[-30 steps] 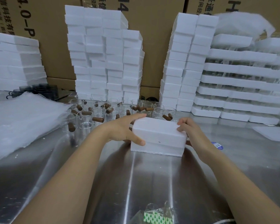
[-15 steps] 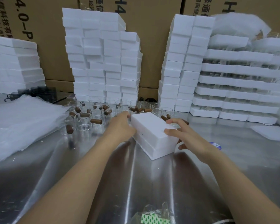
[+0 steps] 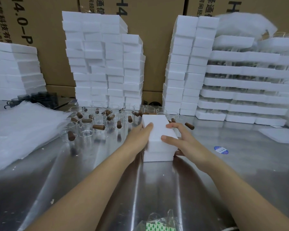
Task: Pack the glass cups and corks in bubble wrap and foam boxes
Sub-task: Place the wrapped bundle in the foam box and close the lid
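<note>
A closed white foam box (image 3: 158, 140) stands on the steel table (image 3: 157, 189), its long side pointing away from me. My left hand (image 3: 138, 135) grips its left side with the thumb on top. My right hand (image 3: 183, 140) holds the right side, fingers over the lid and thumb at the lower edge. Behind the box stand several clear glass cups (image 3: 90, 125) with brown corks (image 3: 98, 127) lying in and among them. A pile of bubble wrap (image 3: 20, 130) lies at the left.
Tall stacks of white foam boxes (image 3: 103, 64) rise behind the cups, with more at the right (image 3: 188, 67) and far left, against cardboard cartons. Foam trays of glassware (image 3: 244, 94) are stacked at the right. A tape roll (image 3: 157, 224) sits at the near edge.
Both hands have turned the foam box on the table from lying crosswise to pointing away from me. My left thumb now lies on the lid.
</note>
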The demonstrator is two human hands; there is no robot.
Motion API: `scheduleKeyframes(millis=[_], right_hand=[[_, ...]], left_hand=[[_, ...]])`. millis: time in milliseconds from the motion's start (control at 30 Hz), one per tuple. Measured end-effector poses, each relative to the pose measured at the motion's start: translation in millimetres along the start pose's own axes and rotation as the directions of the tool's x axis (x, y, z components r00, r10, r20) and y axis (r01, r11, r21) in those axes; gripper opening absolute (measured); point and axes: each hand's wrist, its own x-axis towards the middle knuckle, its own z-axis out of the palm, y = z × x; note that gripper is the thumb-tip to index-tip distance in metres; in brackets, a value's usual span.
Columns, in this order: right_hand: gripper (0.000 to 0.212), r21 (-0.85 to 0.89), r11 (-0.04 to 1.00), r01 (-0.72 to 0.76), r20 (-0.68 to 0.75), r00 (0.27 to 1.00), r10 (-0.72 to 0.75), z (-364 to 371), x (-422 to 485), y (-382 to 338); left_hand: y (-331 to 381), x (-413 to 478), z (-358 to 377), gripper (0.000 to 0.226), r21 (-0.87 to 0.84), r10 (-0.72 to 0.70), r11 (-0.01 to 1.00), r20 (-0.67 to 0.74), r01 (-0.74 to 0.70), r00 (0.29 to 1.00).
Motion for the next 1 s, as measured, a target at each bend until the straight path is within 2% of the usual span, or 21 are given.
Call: scheduleKeyframes(millis=[100, 300, 400, 500, 600, 700, 900, 1000], right_hand=[[0.057, 0.030, 0.999, 0.030, -0.021, 0.999, -0.029, 2, 0, -1], [0.058, 0.109, 0.991, 0.081, -0.074, 0.995, -0.073, 8, 1, -4], [0.045, 0.197, 0.980, 0.028, -0.050, 0.999, -0.019, 12, 0, -13], [0.039, 0.271, 0.962, -0.031, -0.028, 0.999, 0.040, 12, -1, -16], [0.028, 0.361, 0.929, -0.082, -0.007, 0.996, 0.091, 9, -2, -15], [0.027, 0.419, 0.901, -0.113, -0.057, 0.987, 0.151, 9, -2, -13], [0.038, 0.417, 0.904, -0.093, -0.081, 0.987, 0.139, 12, -4, -16], [0.048, 0.407, 0.907, -0.106, -0.062, 0.988, 0.143, 12, -4, -19]], left_hand=[[4, -1, 7, 0.034, -0.136, -0.003, 0.991, 0.041, 0.008, 0.999], [7, 8, 0, 0.027, -0.263, 0.024, 0.964, -0.058, -0.039, 0.998], [9, 11, -1, 0.024, -0.325, 0.039, 0.944, -0.081, -0.064, 0.996], [9, 9, 1, 0.019, -0.389, -0.013, 0.921, -0.067, -0.014, 0.998], [5, 6, 1, 0.015, -0.382, -0.044, 0.924, -0.048, 0.023, 0.998], [7, 1, 3, 0.024, -0.374, -0.071, 0.925, 0.001, 0.066, 0.997], [8, 1, 5, 0.036, -0.362, 0.014, 0.932, 0.025, -0.004, 1.000], [10, 2, 2, 0.032, -0.370, 0.027, 0.929, 0.045, -0.009, 0.999]])
